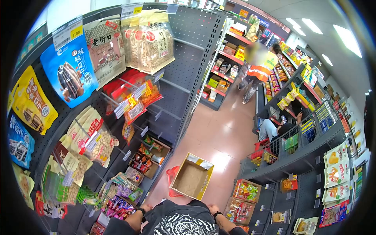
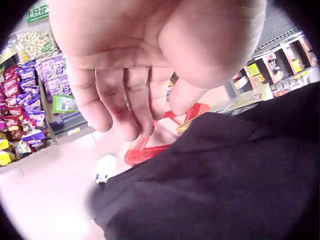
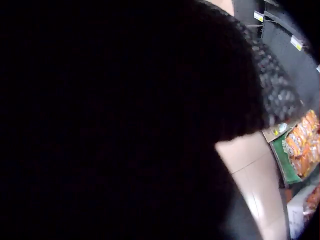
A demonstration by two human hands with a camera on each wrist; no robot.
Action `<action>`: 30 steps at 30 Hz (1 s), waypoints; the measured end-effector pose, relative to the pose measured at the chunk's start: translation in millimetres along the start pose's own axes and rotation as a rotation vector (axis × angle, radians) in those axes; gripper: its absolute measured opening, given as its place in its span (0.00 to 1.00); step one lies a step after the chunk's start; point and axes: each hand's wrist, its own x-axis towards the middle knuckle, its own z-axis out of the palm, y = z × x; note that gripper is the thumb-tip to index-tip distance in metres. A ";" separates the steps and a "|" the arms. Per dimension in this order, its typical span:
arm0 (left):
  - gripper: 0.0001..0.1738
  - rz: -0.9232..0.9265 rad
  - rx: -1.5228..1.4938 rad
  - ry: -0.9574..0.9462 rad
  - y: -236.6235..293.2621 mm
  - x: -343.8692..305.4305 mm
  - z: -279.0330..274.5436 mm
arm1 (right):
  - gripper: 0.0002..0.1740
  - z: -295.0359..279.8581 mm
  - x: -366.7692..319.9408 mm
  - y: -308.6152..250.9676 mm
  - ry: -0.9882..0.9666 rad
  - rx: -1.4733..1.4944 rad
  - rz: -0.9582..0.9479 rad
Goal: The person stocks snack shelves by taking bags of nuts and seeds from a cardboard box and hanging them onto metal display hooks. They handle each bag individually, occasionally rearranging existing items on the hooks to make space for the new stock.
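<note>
Both hands hang low beside the body at the bottom of the head view. The left hand shows its palm in the left wrist view, fingers loosely bent and holding nothing, beside dark clothing. On the other side, the right hand is small and partly cut off by the body; whether its fingers hold anything is not visible. Dark fabric fills most of the right wrist view. In front of the body, an open cardboard box stands over a red object on the floor.
Tall shelving with hanging snack bags rises on the left, boxed candy low down. Candy boxes and a dark rack line the right. Along the aisle a person in an orange and yellow vest stands; another sits at right.
</note>
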 end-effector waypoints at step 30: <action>0.21 -0.344 -0.072 0.561 193.6 42.4 132.3 | 0.46 -134.4 208.5 -170.1 -0.815 -0.057 -0.277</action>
